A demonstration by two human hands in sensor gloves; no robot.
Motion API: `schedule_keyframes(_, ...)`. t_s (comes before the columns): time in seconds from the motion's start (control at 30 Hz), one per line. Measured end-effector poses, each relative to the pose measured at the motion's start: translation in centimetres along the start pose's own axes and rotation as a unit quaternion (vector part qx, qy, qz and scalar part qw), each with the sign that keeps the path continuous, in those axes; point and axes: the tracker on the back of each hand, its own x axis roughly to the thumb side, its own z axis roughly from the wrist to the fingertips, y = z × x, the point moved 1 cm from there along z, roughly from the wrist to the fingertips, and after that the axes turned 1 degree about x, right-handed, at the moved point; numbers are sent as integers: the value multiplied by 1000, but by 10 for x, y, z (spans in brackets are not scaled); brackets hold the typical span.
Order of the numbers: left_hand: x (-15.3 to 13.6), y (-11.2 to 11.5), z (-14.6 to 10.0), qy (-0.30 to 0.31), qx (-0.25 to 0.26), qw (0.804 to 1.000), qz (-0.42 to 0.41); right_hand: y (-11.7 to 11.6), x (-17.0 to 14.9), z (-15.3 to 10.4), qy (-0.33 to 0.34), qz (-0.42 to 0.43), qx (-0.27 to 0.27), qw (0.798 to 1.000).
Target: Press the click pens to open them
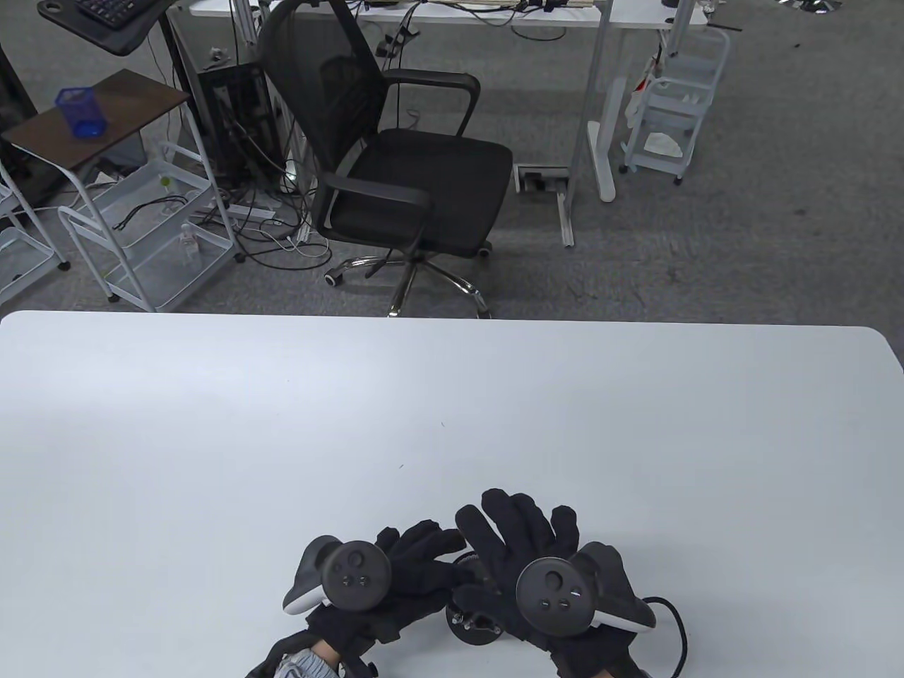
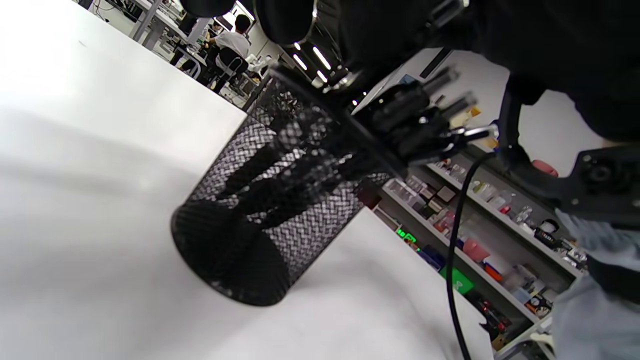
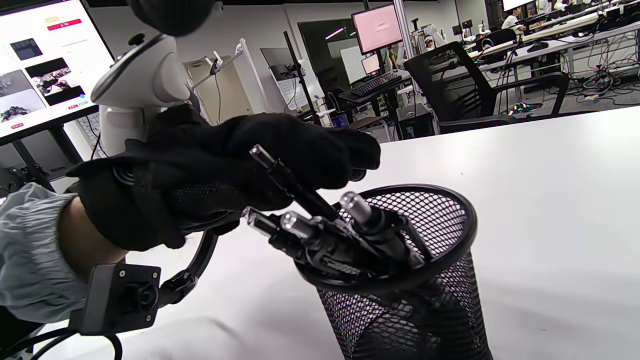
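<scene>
A black mesh pen cup (image 3: 425,300) stands on the white table (image 1: 452,424) near the front edge, mostly hidden under my hands in the table view (image 1: 472,625). It holds several black click pens (image 3: 350,235) with silver buttons, also seen in the left wrist view (image 2: 430,125). One pen (image 3: 287,182) sticks up higher and slants across my left hand (image 3: 300,150). I cannot tell whether the curled fingers grip it. My left hand (image 1: 441,554) reaches over the cup. My right hand (image 1: 522,522) hovers over the cup with its fingers spread, holding nothing.
A black cable (image 1: 678,628) loops on the table right of my right hand. A black office chair (image 1: 395,162) stands beyond the table's far edge, with white carts (image 1: 141,240) and desks behind it.
</scene>
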Motion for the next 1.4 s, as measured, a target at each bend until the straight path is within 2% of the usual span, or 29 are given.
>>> schedule_keyframes(0.17,-3,-3,-1,3,4,999,-51,3,1,-2,2,0,-7,1000)
schedule_keyframes(0.4,-6,-21,-10,20,21,990,-135,4,1,-4,1,0,-13,1000)
schedule_keyframes(0.53,-11,-37,-19,37,57,981,-184,4,1,-4,1,0,-14,1000)
schedule_keyframes(0.63,-16,-48,-27,64,89,959,-260,4,1,-4,1,0,-13,1000)
schedule_keyframes(0.73,-21,-57,-34,99,108,927,-346,4,1,-4,1,-2,-13,1000)
schedule_keyframes(0.87,-25,-64,-40,133,131,891,-413,3,2,-4,1,-2,-12,1000)
schedule_keyframes(1.03,-30,-67,-43,157,141,860,-465,3,2,-4,2,-2,-10,1000)
schedule_keyframes(1.23,-39,-68,-47,151,181,817,-526,3,2,-4,2,-1,-11,1000)
schedule_keyframes(1.33,-42,-67,-48,150,189,804,-543,3,2,-3,2,0,-11,1000)
schedule_keyframes(1.4,-42,-66,-49,147,194,803,-544,3,3,-3,2,-1,-10,1000)
